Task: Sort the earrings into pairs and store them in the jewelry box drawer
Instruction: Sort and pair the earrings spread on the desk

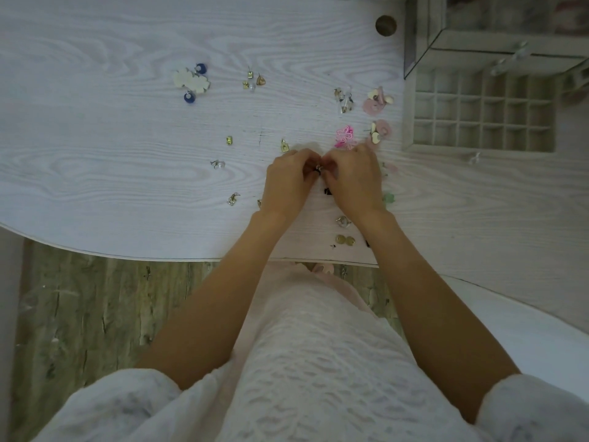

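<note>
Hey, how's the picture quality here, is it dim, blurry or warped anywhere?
Head view: dim, flat, bluish light with no glare; only soft shadows beside the hands, left hand and right hand. Wide-angle warp bends the table edge into a curve. The jewelry box in the top right corner looks soft and smeared, while the small earring pinched between the hands is too tiny to make out.

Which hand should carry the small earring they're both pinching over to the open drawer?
Probably the right hand: the open drawer lies on its side of the table. The left hand would have to cross over it.
</note>
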Demonstrator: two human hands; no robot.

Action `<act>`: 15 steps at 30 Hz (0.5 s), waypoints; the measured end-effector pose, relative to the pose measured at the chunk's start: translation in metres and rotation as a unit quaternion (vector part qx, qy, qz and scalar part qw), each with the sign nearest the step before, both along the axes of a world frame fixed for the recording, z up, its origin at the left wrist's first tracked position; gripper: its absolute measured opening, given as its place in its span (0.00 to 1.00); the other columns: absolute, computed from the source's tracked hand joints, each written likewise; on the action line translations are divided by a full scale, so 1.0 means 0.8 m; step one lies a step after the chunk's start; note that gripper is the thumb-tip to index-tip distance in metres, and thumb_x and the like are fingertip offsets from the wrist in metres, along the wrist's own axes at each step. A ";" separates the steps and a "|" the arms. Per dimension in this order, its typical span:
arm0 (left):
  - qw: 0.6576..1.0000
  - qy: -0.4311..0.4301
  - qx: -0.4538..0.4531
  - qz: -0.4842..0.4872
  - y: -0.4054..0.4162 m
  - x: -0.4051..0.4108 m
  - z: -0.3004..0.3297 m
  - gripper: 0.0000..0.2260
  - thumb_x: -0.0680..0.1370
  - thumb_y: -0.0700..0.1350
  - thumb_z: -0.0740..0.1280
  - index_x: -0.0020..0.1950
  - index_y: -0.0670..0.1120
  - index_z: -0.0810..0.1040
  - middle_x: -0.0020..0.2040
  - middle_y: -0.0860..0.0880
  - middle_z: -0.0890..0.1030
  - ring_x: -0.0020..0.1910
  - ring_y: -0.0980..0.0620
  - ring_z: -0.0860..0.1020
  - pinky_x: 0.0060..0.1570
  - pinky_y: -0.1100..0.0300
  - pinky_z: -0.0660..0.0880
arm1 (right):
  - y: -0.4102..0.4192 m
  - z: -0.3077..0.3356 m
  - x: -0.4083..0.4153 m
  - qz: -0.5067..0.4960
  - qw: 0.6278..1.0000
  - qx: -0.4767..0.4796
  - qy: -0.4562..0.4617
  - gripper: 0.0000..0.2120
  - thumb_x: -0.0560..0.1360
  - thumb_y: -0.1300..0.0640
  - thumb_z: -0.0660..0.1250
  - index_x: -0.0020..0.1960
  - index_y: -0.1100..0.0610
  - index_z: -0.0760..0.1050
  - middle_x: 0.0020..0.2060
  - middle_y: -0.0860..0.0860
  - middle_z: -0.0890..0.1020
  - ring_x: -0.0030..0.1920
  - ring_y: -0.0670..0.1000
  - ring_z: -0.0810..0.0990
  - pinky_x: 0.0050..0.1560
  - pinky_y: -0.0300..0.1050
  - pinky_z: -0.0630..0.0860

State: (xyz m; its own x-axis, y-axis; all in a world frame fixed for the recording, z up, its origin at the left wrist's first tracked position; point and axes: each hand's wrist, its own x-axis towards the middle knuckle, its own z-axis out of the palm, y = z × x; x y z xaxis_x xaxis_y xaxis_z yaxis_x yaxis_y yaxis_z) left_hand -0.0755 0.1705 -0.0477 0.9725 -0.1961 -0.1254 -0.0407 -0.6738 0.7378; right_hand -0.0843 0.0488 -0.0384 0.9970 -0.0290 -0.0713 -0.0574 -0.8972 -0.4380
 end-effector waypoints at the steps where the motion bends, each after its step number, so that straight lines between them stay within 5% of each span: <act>1: 1.000 0.007 -0.011 0.004 0.000 0.000 0.002 0.10 0.71 0.36 0.68 0.51 0.44 0.81 0.45 0.47 0.83 0.45 0.52 0.81 0.51 0.53 0.77 | 0.001 -0.001 0.000 -0.003 1.000 0.000 0.000 0.08 0.74 0.58 0.65 0.50 0.56 0.81 0.44 0.53 0.84 0.48 0.57 0.73 0.50 0.46 0.66; 6: 1.000 0.006 -0.002 -0.014 0.019 -0.006 0.015 0.12 0.74 0.36 0.66 0.56 0.43 0.79 0.50 0.47 0.83 0.47 0.51 0.80 0.52 0.54 0.77 | 0.000 0.005 -0.001 0.002 1.000 -0.004 -0.014 0.08 0.75 0.58 0.65 0.50 0.57 0.81 0.44 0.53 0.84 0.49 0.57 0.74 0.53 0.47 0.66; 10: 0.989 -0.109 0.051 -0.082 0.070 -0.013 0.032 0.10 0.74 0.39 0.67 0.55 0.45 0.80 0.50 0.47 0.82 0.50 0.48 0.76 0.51 0.63 0.70 | -0.002 0.023 -0.006 0.013 0.999 -0.009 -0.045 0.09 0.75 0.57 0.62 0.51 0.56 0.79 0.44 0.51 0.83 0.53 0.56 0.72 0.55 0.48 0.63; 15: 0.988 -0.102 0.108 0.032 0.155 0.006 0.033 0.10 0.75 0.43 0.67 0.55 0.46 0.79 0.53 0.48 0.81 0.55 0.45 0.74 0.50 0.69 0.61 | 0.023 0.031 0.016 0.054 0.997 0.003 -0.053 0.09 0.74 0.58 0.64 0.52 0.54 0.79 0.45 0.50 0.83 0.54 0.56 0.72 0.53 0.51 0.62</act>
State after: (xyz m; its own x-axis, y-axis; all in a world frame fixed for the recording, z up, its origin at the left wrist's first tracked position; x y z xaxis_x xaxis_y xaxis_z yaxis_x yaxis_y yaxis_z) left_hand -0.0710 0.2946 -0.0213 0.9915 -0.1226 0.0429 -0.1256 -0.8208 0.5572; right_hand -0.0717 0.0669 -0.0135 0.9963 0.0782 0.0349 0.0856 -0.8930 -0.4418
